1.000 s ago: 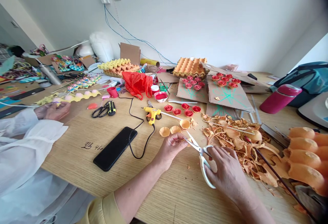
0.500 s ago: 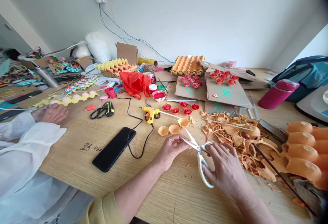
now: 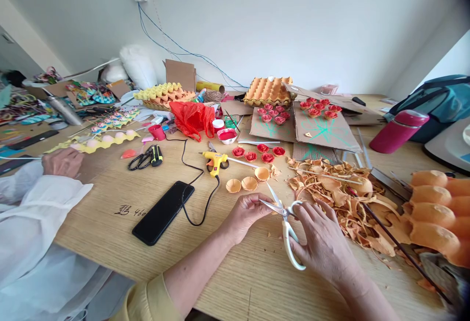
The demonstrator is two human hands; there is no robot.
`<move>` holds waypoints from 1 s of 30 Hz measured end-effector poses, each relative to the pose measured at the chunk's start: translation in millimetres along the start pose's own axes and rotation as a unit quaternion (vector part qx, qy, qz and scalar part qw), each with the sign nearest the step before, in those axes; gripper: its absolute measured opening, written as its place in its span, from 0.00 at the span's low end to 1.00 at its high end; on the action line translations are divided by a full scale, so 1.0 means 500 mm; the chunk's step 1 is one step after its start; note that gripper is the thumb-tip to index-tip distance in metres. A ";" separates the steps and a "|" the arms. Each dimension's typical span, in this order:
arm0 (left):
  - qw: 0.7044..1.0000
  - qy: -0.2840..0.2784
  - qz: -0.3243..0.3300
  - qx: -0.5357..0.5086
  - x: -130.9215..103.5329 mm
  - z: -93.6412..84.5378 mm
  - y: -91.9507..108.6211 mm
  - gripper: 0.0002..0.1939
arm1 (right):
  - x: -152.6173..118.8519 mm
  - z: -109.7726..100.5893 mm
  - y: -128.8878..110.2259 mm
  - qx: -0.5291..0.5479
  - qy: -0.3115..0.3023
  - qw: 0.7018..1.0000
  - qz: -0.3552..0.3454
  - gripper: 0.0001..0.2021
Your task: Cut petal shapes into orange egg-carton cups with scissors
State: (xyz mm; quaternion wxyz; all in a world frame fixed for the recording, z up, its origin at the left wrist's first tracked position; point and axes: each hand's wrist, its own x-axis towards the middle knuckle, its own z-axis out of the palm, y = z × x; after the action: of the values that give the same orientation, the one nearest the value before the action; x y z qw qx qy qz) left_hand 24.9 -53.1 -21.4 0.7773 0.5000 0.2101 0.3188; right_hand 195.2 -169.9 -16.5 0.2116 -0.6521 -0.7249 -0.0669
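My right hand (image 3: 318, 235) grips white-handled scissors (image 3: 290, 242), their blades spread apart and pointing up and left. Between the blades and the fingertips of my left hand (image 3: 246, 216) is a small orange egg-carton piece, mostly hidden; my left fingers are pinched on it. Just beyond lie several orange egg-carton cups (image 3: 249, 183) with notched rims. Behind them are several red paper roses (image 3: 250, 156). A yellow glue gun (image 3: 216, 162) rests to the left of these.
Orange scraps (image 3: 330, 189) are heaped at right beside an egg carton (image 3: 433, 213). A black phone (image 3: 163, 213) and a cord lie left. Cardboard sheets (image 3: 326, 137) with red roses stand behind. A co-worker's hand (image 3: 63, 162) is at far left. A pink bottle (image 3: 398, 132) stands right.
My hands hold nearly the same pose; the scissor blades remain apart. At far left, the co-worker's hand has shifted a little leftward. The view has tilted slightly.
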 end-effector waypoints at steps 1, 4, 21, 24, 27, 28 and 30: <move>1.000 -0.003 -0.001 -0.002 0.000 0.000 0.000 0.12 | 0.000 -0.001 -0.001 0.003 0.000 1.000 -0.002 0.10; 1.000 -0.008 -0.004 -0.005 -0.002 -0.001 0.001 0.13 | 0.002 -0.005 -0.004 0.016 0.002 1.000 -0.008 0.09; 0.999 -0.031 -0.004 0.018 -0.006 -0.001 0.016 0.10 | -0.003 -0.002 -0.001 0.086 0.002 0.995 -0.041 0.09; 0.998 -0.043 0.018 0.033 -0.006 -0.002 0.024 0.08 | -0.003 -0.004 0.000 0.093 0.001 0.994 -0.049 0.09; 0.997 -0.053 0.028 0.051 -0.007 -0.002 0.034 0.08 | -0.003 -0.008 0.000 0.101 -0.005 0.993 -0.054 0.09; 0.997 -0.054 0.028 0.056 -0.007 -0.002 0.036 0.08 | -0.002 -0.009 0.000 0.101 -0.006 0.993 -0.055 0.09; 0.996 -0.053 0.028 0.067 -0.007 -0.001 0.041 0.09 | -0.002 -0.012 0.001 0.097 -0.009 0.994 -0.055 0.09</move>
State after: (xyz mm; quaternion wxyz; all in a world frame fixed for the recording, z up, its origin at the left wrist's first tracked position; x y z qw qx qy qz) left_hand 16.2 -49.3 -2.7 0.7427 0.5728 0.1755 0.2992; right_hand 196.9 -173.0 -11.5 0.2632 -0.5882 -0.7647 -0.0024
